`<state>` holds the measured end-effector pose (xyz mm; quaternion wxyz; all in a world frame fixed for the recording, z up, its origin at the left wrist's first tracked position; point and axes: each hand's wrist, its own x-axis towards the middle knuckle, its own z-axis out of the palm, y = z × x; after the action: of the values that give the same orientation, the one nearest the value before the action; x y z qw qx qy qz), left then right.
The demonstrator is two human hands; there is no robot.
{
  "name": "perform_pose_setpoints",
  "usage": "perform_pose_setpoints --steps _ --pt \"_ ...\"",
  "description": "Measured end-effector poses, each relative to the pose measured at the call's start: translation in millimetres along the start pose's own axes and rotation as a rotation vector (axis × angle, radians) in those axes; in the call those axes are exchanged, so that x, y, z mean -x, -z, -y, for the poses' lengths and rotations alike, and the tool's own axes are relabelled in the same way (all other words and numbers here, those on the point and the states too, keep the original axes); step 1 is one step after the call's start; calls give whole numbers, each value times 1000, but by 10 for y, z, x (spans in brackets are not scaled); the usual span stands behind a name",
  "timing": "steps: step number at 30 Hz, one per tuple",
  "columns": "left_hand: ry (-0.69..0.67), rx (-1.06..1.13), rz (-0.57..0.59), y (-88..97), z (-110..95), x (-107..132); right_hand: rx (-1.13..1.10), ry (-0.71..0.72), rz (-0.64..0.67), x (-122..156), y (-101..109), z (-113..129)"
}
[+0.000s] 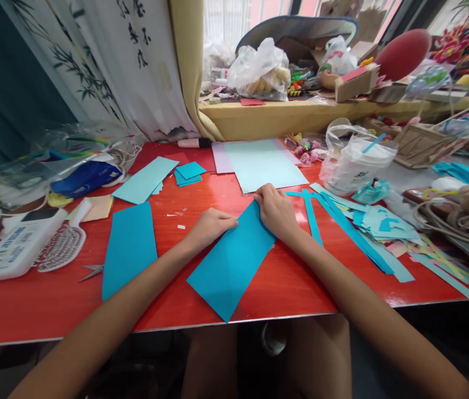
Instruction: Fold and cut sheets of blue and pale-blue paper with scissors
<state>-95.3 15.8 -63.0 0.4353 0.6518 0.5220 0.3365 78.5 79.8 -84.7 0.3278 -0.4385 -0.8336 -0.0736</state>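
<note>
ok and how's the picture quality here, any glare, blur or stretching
Head view: the window is bright and partly washed out; head view: soft sheen on the glossy red tabletop, deep shade below its front edge; head view: wide-angle bending toward the edges; head view: left hand, right hand and the blue paper sheet they hold look fairly clear.
</note>
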Motion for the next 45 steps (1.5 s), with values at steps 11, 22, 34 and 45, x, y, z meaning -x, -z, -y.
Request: perform_pose_setpoints --steps 11,22,34,45 --pt "-36 -51 -114 -32 6 -2 70 -17 -62 -48 43 -66" --pt "-43 -65 -44 -52 16 -4 127 -49 -72 -16 -17 -161" --pt "-4 -19 -22 -1 -3 10 113 -77 -60 -17 -17 -149" --pt "83 -58 130 30 -46 62 133 -361 -167 -2 33 -682"
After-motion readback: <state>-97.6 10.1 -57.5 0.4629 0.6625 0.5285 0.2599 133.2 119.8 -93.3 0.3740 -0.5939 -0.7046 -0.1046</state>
